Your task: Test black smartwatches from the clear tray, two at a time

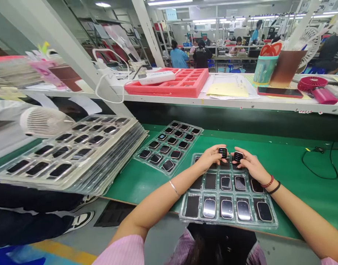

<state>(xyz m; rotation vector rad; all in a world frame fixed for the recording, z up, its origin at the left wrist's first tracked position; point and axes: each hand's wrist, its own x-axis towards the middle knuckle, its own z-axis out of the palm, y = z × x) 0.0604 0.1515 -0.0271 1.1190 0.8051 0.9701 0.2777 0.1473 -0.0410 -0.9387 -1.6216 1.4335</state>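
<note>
Left hand (210, 159) pinches the left watch (222, 152) and right hand (253, 166) the right watch (237, 156), thumb against fingers, above the back of the near tray (228, 222). At far left, a white fan (43, 121) stands beside a thick stack (117, 156) of loaded trays. Next, a flat tray (150, 165) lies at a slant on the green table (303, 184), one of its screens lit. Closer to the worker, the near tray's front-left slot (192, 207) shows black, on the left hand's side, with four front watches (226, 209) lined up to its right.

Above them, the left watch juts rightward from the left fingertips, nearly upright, its lit face toward the viewer. Only a narrow gap parts it from the right watch, also lit, which reaches leftward from the right fingertips, tipped a little and slightly lower in view. Each lies nearest its own hand; both look almost square, so the long axes are hard to tell. At far right, a black cable (319, 150) trails on the table.
</note>
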